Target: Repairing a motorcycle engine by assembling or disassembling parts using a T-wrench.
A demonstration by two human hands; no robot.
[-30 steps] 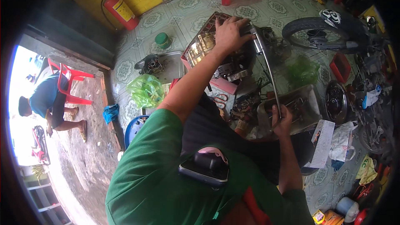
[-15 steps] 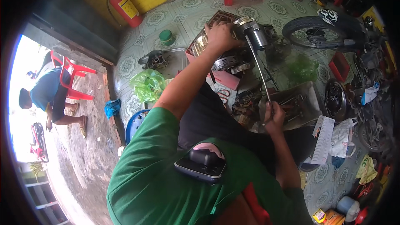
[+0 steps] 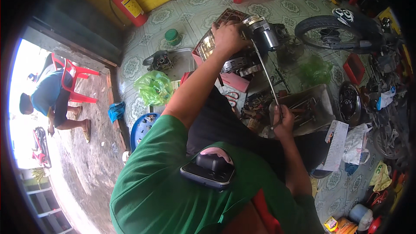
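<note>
A motorcycle engine (image 3: 230,66) of bare metal sits on the floor ahead of me, with a shiny cylindrical starter motor (image 3: 269,39) on its right side. My left hand (image 3: 230,38) grips the top of the engine, its fingers curled over the casing. In my right hand (image 3: 282,120), held low near my right knee, is the lower end of a long thin metal rod (image 3: 268,73), closed in the fingers. The rod slants up and leftward to the engine near my left hand; what its far tip touches is hidden.
Right of my legs lies a metal tray (image 3: 323,95) of tools. A wheel with a tyre (image 3: 323,34) and a red bin (image 3: 354,68) are farther right. A green bag (image 3: 155,89) and blue basin (image 3: 141,130) lie left. Outside, a person (image 3: 47,93) bends near a red chair (image 3: 78,82).
The rod's upper end has shifted slightly left toward my left hand, while my right hand stays closed round its lower end. My left hand keeps its place on the engine.
</note>
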